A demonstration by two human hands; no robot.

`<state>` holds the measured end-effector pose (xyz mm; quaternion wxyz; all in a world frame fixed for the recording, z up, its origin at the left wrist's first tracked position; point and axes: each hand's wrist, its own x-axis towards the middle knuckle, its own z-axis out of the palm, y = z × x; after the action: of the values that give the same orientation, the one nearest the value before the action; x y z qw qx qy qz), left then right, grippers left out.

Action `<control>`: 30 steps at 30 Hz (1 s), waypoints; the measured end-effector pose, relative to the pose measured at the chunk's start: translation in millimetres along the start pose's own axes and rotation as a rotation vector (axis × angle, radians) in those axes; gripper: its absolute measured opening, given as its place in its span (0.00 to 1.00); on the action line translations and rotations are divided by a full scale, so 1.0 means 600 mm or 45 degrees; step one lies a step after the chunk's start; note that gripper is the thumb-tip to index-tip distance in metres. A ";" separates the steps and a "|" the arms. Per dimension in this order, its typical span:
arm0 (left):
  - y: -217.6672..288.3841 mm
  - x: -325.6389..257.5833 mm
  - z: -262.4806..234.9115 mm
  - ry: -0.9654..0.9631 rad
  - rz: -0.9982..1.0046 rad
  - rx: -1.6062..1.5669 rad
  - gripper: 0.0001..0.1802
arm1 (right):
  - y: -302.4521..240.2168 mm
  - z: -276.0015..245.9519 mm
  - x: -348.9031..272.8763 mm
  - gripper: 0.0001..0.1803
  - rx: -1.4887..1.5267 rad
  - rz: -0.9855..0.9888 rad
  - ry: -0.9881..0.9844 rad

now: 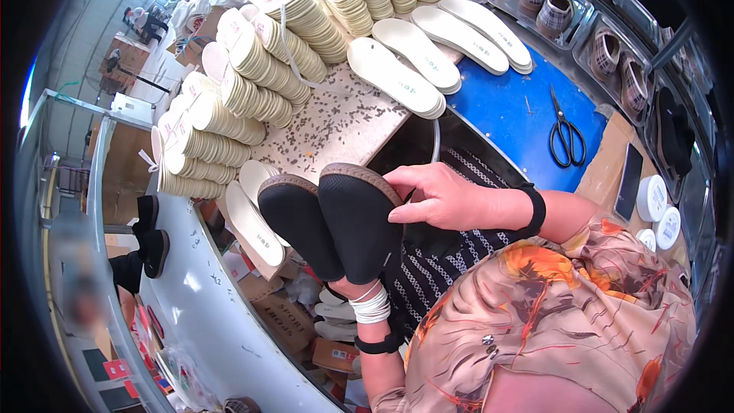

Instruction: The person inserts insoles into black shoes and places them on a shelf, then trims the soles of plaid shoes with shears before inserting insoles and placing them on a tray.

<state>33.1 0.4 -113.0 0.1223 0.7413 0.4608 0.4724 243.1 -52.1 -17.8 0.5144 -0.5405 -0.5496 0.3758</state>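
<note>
A pair of black cloth shoes point(358, 218) with brown sole edges is held up side by side, toes toward the far side. My left hand point(353, 287) grips them from the heel end; its fingers are mostly hidden behind the shoes. White elastic bands circle that wrist. My right hand point(434, 196) has its thumb and fingers closed on the toe edge of the right shoe. Beyond the shoes, pairs of white insoles point(394, 80) lie across the bench and a blue board point(508, 118). Another white insole point(256, 226) lies just left of the shoes.
Bundled stacks of cream insoles point(252, 69) line the far left. Black scissors point(566, 138) lie on the blue board. A phone point(628, 181) and white round tubs point(652, 199) are at right. Metal trays point(547, 19) hold plaid shoes. A white table point(222, 329) curves along the left.
</note>
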 end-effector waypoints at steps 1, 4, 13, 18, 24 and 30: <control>-0.016 -0.013 0.008 -0.014 0.024 0.069 0.12 | 0.003 -0.001 -0.003 0.21 0.003 0.006 0.015; -0.033 -0.028 0.003 0.087 0.130 0.196 0.13 | 0.000 0.007 -0.005 0.21 -0.074 -0.099 0.021; -0.021 -0.031 0.015 0.006 -0.172 -0.230 0.17 | -0.004 0.004 0.004 0.17 -0.249 -0.217 0.088; 0.030 0.037 -0.001 -0.409 -0.169 -0.085 0.12 | 0.049 0.001 0.070 0.19 0.277 0.128 -0.044; 0.055 0.078 0.048 -0.571 -0.351 0.362 0.12 | 0.105 0.034 0.086 0.39 -0.285 -0.060 0.160; 0.053 0.127 0.033 -1.014 -0.083 0.277 0.20 | 0.166 -0.058 0.099 0.19 -0.960 0.148 -0.213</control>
<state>77.0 48.7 -59.1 0.2269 0.8598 0.4479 0.0930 304.3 14.5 -98.5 0.2111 -0.6893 -0.6576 0.2188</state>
